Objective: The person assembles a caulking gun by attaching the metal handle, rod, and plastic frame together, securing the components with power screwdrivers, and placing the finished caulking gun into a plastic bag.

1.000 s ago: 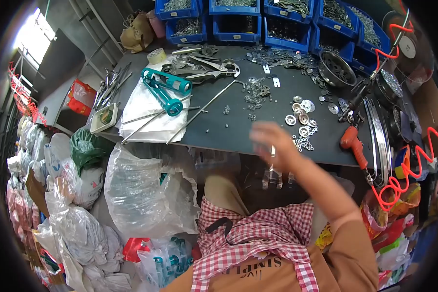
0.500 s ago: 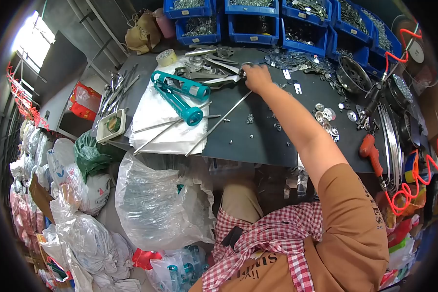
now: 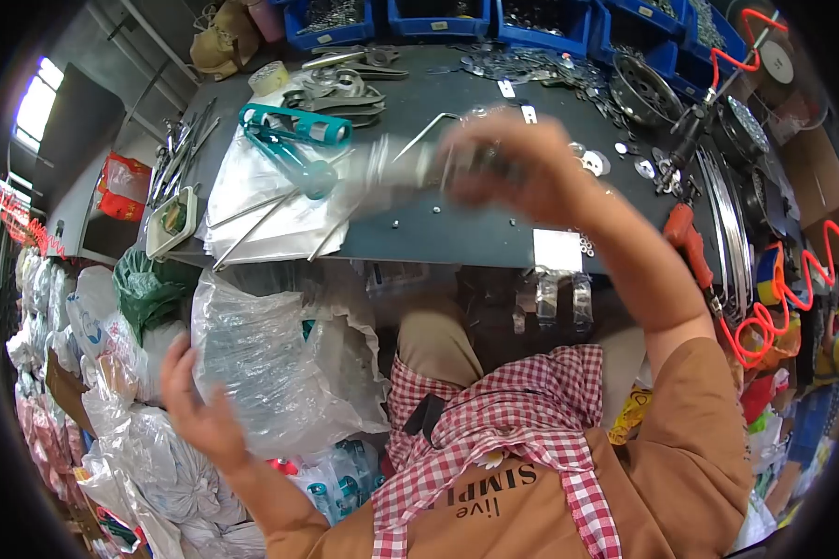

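My right hand is closed around a long silver metal part, raised over the table and smeared by motion, so its exact kind does not show. The part points left, toward a teal plastic tool body lying on white plastic sheets. Down on the left, my left hand is in the air with its fingers apart and holds nothing. It appears in front of the clear plastic bags. A pile of loose silver metal parts lies behind the teal body.
Blue bins of small hardware line the back. Metal bowls, a red-handled power driver and a coiled red hose are at right. A large clear bag hangs by the table's front edge; thin metal rods cross the sheets.
My right hand has come back from the pile of metal parts toward me, now carrying a silver part. My left hand has come into view at lower left. The camera view has shifted.
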Motion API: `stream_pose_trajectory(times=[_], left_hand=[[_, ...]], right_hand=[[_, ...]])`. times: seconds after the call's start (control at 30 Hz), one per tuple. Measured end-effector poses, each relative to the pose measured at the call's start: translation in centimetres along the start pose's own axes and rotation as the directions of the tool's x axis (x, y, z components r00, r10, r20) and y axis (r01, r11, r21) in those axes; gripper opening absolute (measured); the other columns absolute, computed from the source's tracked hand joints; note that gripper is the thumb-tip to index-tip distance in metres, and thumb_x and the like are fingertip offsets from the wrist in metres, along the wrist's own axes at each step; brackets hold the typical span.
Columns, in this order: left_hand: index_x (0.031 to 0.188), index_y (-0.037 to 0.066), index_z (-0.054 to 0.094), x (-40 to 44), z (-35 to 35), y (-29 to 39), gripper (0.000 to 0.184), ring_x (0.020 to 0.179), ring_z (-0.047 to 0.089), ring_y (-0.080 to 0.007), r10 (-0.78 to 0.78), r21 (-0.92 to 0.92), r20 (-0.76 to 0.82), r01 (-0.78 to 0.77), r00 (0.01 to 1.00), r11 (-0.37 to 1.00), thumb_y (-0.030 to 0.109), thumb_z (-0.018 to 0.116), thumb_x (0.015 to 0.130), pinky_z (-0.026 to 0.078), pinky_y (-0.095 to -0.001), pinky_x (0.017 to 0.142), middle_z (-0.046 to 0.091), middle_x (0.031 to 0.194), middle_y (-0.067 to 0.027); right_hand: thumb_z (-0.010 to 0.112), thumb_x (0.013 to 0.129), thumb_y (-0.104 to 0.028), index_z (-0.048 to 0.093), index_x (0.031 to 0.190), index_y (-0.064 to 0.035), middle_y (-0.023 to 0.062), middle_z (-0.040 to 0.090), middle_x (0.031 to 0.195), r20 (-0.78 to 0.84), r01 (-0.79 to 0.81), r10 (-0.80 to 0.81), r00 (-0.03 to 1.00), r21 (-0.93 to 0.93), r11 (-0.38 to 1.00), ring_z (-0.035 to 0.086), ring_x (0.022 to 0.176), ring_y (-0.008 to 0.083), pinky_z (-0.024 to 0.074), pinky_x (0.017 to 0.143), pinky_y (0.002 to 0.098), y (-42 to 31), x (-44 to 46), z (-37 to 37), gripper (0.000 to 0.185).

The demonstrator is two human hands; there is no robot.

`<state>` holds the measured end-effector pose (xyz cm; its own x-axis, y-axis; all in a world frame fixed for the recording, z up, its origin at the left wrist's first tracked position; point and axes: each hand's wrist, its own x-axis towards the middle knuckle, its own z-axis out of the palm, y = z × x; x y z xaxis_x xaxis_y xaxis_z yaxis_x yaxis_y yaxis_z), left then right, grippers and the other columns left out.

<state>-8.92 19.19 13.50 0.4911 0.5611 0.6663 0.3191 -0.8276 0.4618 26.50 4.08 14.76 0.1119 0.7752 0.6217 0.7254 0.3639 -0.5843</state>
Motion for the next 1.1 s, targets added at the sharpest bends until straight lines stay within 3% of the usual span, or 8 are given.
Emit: stream_pose_trajectory(times=[0.17, 0.3, 0.4, 0.43, 0.67, 0.93, 1.0, 1.1], left_hand=[[0.099, 0.003, 0.06, 0.3, 6.6, 10.7, 0.042, 0.075, 0.06, -0.0286, 0.103, -0.004, 0.859, -0.194, 0.502, 0.981, 0.026, 0.072, 0.066, 0.045, -0.0351, 0.069, 0.059, 0.091, -0.0137], [0.093, 0.004, 0.061, -3.6, 10.0, 8.5, 0.032, 0.065, 0.059, -0.0276, 0.192, -0.242, 0.789, 0.007, 0.583, 0.97, 0.02, 0.07, 0.068, 0.047, -0.0341, 0.063, 0.058, 0.081, -0.0124], [0.091, -0.002, 0.059, -6.2, 12.2, 6.8, 0.021, 0.061, 0.058, -0.0209, 0.034, -0.285, 0.436, 0.102, 0.899, 0.953, 0.01, 0.064, 0.074, 0.045, -0.0292, 0.052, 0.056, 0.079, -0.0128], [0.105, -0.005, 0.054, -7.0, 11.7, 7.4, 0.026, 0.063, 0.057, -0.0147, -0.287, -0.383, 0.583, 0.568, 0.761, 0.728, 0.005, 0.056, 0.081, 0.045, -0.0242, 0.051, 0.055, 0.088, -0.0114], [0.133, -0.002, 0.026, -7.5, 12.9, 6.7, 0.051, 0.076, 0.059, -0.0168, -0.408, -0.62, 0.662, 0.766, 0.628, 0.173, 0.003, 0.042, 0.085, 0.047, -0.0218, 0.052, 0.035, 0.133, -0.0175], [0.128, 0.004, 0.033, -3.1, 16.0, 5.5, 0.048, 0.086, 0.06, -0.0206, -0.181, -0.71, 0.705, 0.681, 0.686, -0.182, 0.005, 0.048, 0.083, 0.049, -0.0228, 0.055, 0.038, 0.131, -0.0122], [0.127, 0.005, 0.035, -1.1, 17.2, 6.8, 0.052, 0.089, 0.059, -0.0206, -0.169, -0.715, 0.698, 0.663, 0.696, -0.221, 0.001, 0.054, 0.079, 0.05, -0.0239, 0.06, 0.041, 0.129, -0.0115], [0.125, 0.004, 0.035, 0.8, 18.4, 10.0, 0.06, 0.088, 0.058, -0.0204, -0.216, -0.778, 0.615, 0.628, 0.759, -0.01, -0.006, 0.061, 0.072, 0.05, -0.0251, 0.068, 0.037, 0.132, -0.0106]], right_hand=[[0.066, 0.072, -0.013, 0.055, 0.09, -0.008, 0.0087, 0.059, 0.081, 0.366, 0.019, -0.141, 0.92, 0.316, 0.948, 0.058, 0.076, 0.028, 0.0467, 0.065, 0.0377, -4.7, -7.0, 5.7, 0.022], [0.066, 0.072, -0.014, 0.055, 0.096, -0.0075, 0.0098, 0.06, 0.083, 0.32, -0.078, -0.044, 0.946, 0.358, 0.931, 0.059, 0.077, 0.0276, 0.047, 0.067, 0.0359, -3.4, -8.6, 5.1, 0.027], [0.066, 0.073, -0.017, 0.061, 0.091, -0.0059, 0.0119, 0.061, 0.085, 0.009, -0.352, 0.353, 0.936, 0.098, 0.931, 0.06, 0.08, 0.0269, 0.0472, 0.07, 0.0342, 2.6, -7.7, 2.7, 0.022], [0.065, 0.074, -0.02, 0.061, 0.086, -0.0049, 0.0125, 0.061, 0.084, -0.044, -0.481, 0.479, 0.876, -0.06, 0.874, 0.06, 0.08, 0.0273, 0.047, 0.069, 0.035, 5.4, -7.9, 1.7, 0.02], [0.065, 0.074, -0.029, 0.058, 0.086, -0.0035, 0.011, 0.057, 0.081, -0.157, -0.469, 0.504, 0.85, -0.661, 0.585, 0.057, 0.076, 0.0288, 0.0463, 0.066, 0.0373, 10.4, -8.2, 4.1, 0.029], [0.059, 0.08, -0.025, 0.059, 0.091, -0.0052, 0.0082, 0.06, 0.083, -0.021, -0.48, 0.537, 0.843, -0.478, 0.735, 0.059, 0.074, 0.0231, 0.0466, 0.062, 0.0342, 9.4, -8.6, 1.1, 0.023], [0.055, 0.086, -0.026, 0.059, 0.094, -0.005, 0.0027, 0.059, 0.08, 0.359, -0.846, 0.766, 0.533, 0.254, 0.469, 0.055, 0.069, 0.0113, 0.0432, 0.058, 0.0248, 6.7, -8.3, 0.7, 0.023], [0.054, 0.088, -0.028, 0.058, 0.092, -0.0038, -0.0019, 0.054, 0.074, 0.607, -0.809, 0.56, 0.563, 0.545, 0.223, 0.047, 0.063, 0.0048, 0.0368, 0.055, 0.0189, 2.9, -8.7, 0.3, 0.025]])
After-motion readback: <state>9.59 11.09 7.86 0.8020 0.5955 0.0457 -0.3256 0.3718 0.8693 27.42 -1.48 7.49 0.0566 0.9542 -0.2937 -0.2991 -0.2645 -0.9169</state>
